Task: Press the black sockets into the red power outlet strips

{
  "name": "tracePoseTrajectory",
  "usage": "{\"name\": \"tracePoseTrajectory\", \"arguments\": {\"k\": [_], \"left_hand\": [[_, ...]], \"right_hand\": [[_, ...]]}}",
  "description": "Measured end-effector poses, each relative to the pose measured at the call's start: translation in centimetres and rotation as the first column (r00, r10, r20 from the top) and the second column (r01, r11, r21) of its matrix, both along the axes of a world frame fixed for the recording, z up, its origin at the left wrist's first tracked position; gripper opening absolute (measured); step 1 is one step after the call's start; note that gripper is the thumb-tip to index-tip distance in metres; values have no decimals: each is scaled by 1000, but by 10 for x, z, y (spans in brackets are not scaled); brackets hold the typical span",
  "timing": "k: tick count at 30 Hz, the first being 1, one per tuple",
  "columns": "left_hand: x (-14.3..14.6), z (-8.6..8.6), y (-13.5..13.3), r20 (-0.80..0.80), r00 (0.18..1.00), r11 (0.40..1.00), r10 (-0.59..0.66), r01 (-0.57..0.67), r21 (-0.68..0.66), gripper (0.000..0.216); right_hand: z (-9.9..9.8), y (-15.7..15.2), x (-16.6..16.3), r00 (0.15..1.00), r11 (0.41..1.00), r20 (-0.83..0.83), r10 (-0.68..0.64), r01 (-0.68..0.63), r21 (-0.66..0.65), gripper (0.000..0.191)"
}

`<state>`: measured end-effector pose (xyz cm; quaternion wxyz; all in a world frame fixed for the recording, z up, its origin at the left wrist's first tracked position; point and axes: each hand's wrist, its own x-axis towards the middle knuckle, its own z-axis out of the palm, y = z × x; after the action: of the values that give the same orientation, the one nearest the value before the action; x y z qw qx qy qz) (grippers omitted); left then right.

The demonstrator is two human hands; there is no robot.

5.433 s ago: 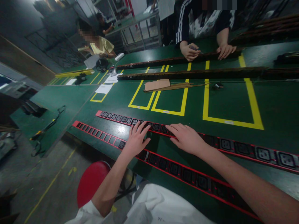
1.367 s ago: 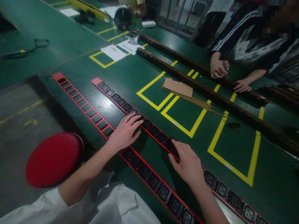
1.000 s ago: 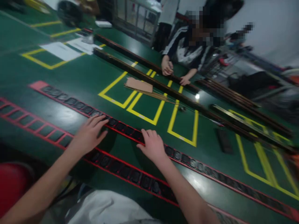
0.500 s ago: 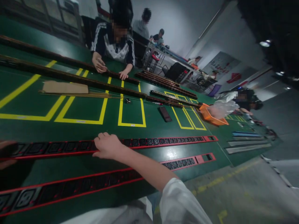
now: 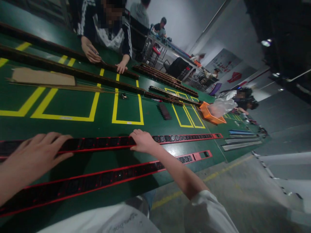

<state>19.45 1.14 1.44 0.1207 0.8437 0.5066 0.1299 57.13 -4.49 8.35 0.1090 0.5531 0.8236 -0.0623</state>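
Two long red-framed power strips with rows of black sockets lie side by side on the green table. My left hand point(image 5: 36, 153) lies flat with fingers stretched out on the far strip point(image 5: 102, 142), near its left part. My right hand point(image 5: 143, 141) rests further right on the same strip, fingers curled over its far edge. The near strip point(image 5: 116, 176) runs under both forearms, close to the table's front edge, and neither hand touches it.
Across the table a co-worker's hands point(image 5: 91, 53) rest on long dark strips point(image 5: 73, 71). A cardboard piece point(image 5: 42, 77), a dark flat object point(image 5: 164, 111) and an orange tray point(image 5: 210, 115) lie among yellow tape rectangles. Grey bars point(image 5: 240, 142) lie at the table's right end.
The view has swung from the left end of the strips toward the right end. My right hand has slid rightward along the far strip. My left hand has come back into view on it.
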Motion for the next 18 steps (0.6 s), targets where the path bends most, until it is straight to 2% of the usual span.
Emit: {"name": "tracePoseTrajectory", "arguments": {"k": [2, 4, 6, 9, 13, 16, 18], "left_hand": [[32, 9, 1, -170, 979, 991, -116, 126, 48, 37], [64, 22, 2, -238, 946, 968, -222, 244, 67, 35], [91, 32, 4, -246, 924, 947, -293, 316, 58, 33], [120, 35, 7, -232, 915, 937, -330, 348, 36, 33], [130, 28, 9, -174, 920, 933, -352, 361, 18, 36], [122, 24, 16, -74, 917, 920, -392, 391, -24, 41], [113, 25, 25, -42, 906, 906, -421, 417, -71, 45]], "right_hand": [[0, -4, 27, 999, 999, 2, -47, 47, 7, 49], [-1, -8, 54, 996, 995, -2, -95, 95, 22, 44], [-4, -10, 78, 991, 991, -16, -130, 130, 42, 40], [-9, -12, 107, 986, 984, -35, -166, 168, 65, 36], [-13, -19, 119, 978, 974, -40, -205, 208, 95, 35], [-18, -30, 102, 967, 957, -44, -249, 253, 139, 39], [-23, -39, 80, 961, 949, -121, -248, 267, 171, 44]]}}
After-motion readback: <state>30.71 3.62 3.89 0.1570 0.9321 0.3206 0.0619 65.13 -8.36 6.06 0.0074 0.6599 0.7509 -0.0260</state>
